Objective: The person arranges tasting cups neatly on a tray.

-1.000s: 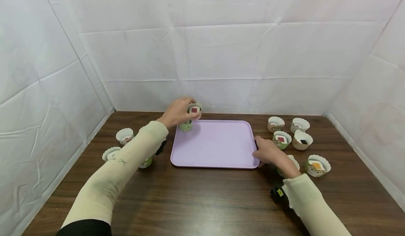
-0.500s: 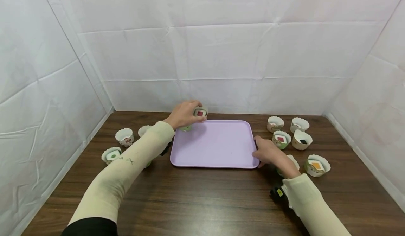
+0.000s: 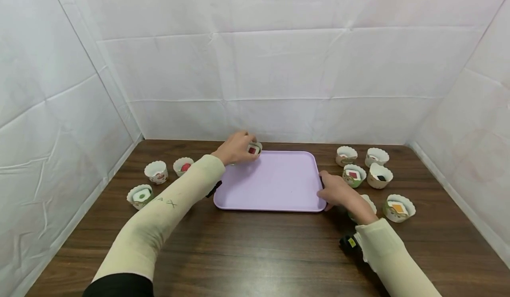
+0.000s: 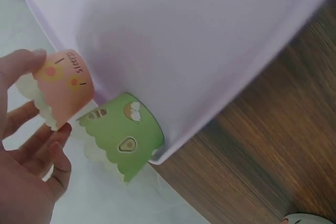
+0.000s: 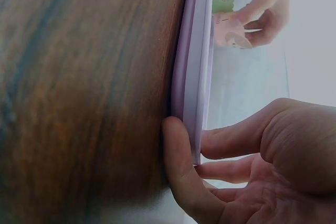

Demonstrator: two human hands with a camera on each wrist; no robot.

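A pale purple tray (image 3: 275, 186) lies mid-table. Over its far left corner, my left hand (image 3: 236, 149) holds a pink scalloped paper cup (image 4: 67, 88) by the rim. A white block (image 3: 253, 150) with a red square shows inside that cup in the head view. Beside it, a green paper cup (image 4: 123, 137) with an avocado print stands in the tray's corner; the hand mostly hides it in the head view. My right hand (image 3: 340, 194) grips the tray's right edge, and the right wrist view shows the rim (image 5: 193, 93) between thumb and finger.
On the left stand paper cups, including one with a green-marked block (image 3: 141, 195) and one with a red thing (image 3: 185, 167) inside. Several more cups stand to the right, among them one with an orange-marked block (image 3: 398, 208). White sheeting (image 3: 275, 67) encloses the table (image 3: 255, 252).
My left hand has moved right and lowered the pink cup toward the tray, next to the green cup. The right hand has stayed on the tray's edge.
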